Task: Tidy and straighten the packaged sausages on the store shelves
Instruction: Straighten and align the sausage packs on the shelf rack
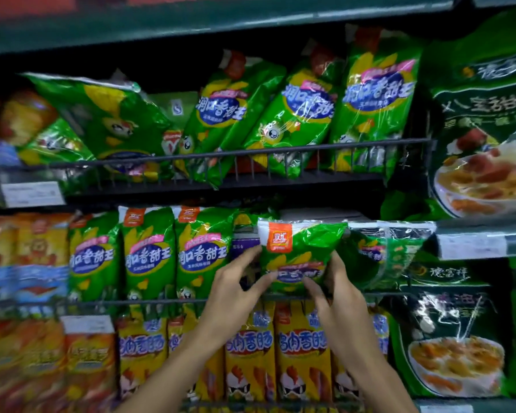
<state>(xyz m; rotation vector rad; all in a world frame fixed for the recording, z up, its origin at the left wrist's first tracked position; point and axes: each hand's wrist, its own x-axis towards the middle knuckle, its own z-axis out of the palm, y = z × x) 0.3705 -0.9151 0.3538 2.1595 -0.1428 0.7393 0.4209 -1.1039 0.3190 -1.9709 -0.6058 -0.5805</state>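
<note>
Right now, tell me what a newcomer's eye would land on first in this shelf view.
First, the two hands at centre: the left hand and right hand both hold a green sausage pack at the middle shelf, above its wire rail. Next, the upper shelf's green packs, which lean at untidy angles. Then the yellow packs standing in a row below the hands.

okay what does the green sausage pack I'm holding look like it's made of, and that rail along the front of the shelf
Green sausage pack, held by the left hand and right hand: apparently thin glossy plastic film; it crinkles and throws bright glare. Front rail: looks like dark coated metal wire, thin bars with upright rungs, though blur leaves the finish unsure.
</note>
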